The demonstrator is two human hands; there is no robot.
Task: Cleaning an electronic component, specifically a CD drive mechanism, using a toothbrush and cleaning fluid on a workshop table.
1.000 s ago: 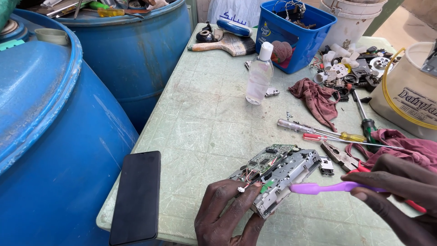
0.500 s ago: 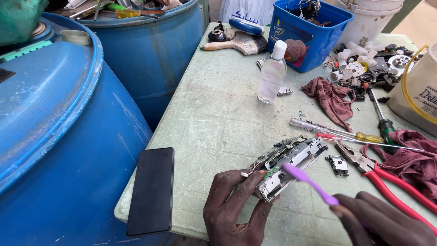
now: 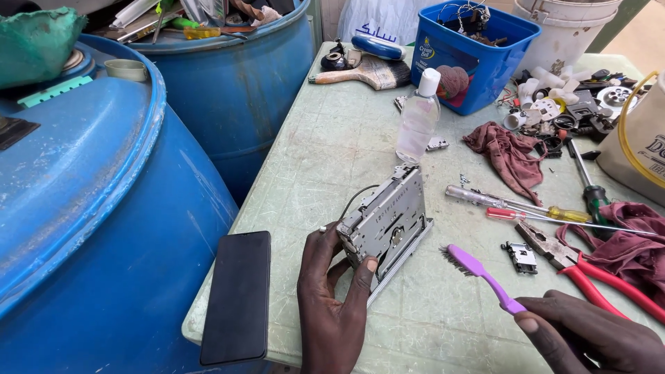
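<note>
My left hand [image 3: 334,305] grips a grey metal mechanism [image 3: 386,223] with a circuit board and wires, tilted up on its edge on the pale green table [image 3: 325,159]. Its metal back plate faces me. My right hand [image 3: 589,339] holds a purple toothbrush [image 3: 481,273] by the handle, bristles pointing left, just to the right of the mechanism and apart from it. A small metal part [image 3: 521,256] lies near the brush head.
A black phone [image 3: 237,296] lies at the table's left edge beside blue barrels [image 3: 104,228]. Clear bottle [image 3: 418,118], screwdrivers [image 3: 516,206], red pliers [image 3: 589,270], maroon rags [image 3: 509,156], a blue bin [image 3: 478,52], a paintbrush [image 3: 360,71] and small parts crowd the right and back.
The mechanism has been turned up from lying flat with its board showing to standing on edge. The toothbrush has drawn away from it to the right.
</note>
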